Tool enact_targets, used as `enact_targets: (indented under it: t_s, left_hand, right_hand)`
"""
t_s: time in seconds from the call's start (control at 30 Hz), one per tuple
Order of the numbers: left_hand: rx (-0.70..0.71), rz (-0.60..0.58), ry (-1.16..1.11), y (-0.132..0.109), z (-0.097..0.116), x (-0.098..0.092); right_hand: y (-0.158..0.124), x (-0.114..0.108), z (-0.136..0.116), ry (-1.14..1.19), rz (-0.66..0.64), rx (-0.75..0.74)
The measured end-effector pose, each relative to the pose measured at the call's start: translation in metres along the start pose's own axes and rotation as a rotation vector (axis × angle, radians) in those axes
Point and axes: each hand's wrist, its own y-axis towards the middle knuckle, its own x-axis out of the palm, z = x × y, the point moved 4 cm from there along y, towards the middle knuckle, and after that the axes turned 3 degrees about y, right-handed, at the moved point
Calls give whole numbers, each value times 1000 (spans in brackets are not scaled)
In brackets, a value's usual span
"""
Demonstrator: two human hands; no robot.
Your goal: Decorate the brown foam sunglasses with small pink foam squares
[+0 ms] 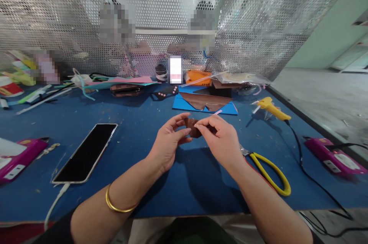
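Note:
Over the middle of the blue table, my left hand grips the left edge of a small brown sheet piece between thumb and fingers. My right hand pinches at the right side of that same piece, its fingertips covering part of it. A thin pale pink strip sticks up beside the right hand's fingers; whether that hand holds it I cannot tell. Just beyond the hands lies a brown sheet with a notched edge on a blue sheet. Yellow-handled scissors lie partly under my right forearm.
A yellow glue gun with a black cord stands at right, near a purple power strip. A charging phone and another purple power strip are at left. Coloured sheets and a perforated metal screen line the back.

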Motion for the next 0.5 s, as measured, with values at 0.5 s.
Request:
enact_targets:
  t_s: [0.5]
  left_hand:
    - [12,22,49,1,-1,0]
  right_hand:
    - [-1,2,2,105,28,56]
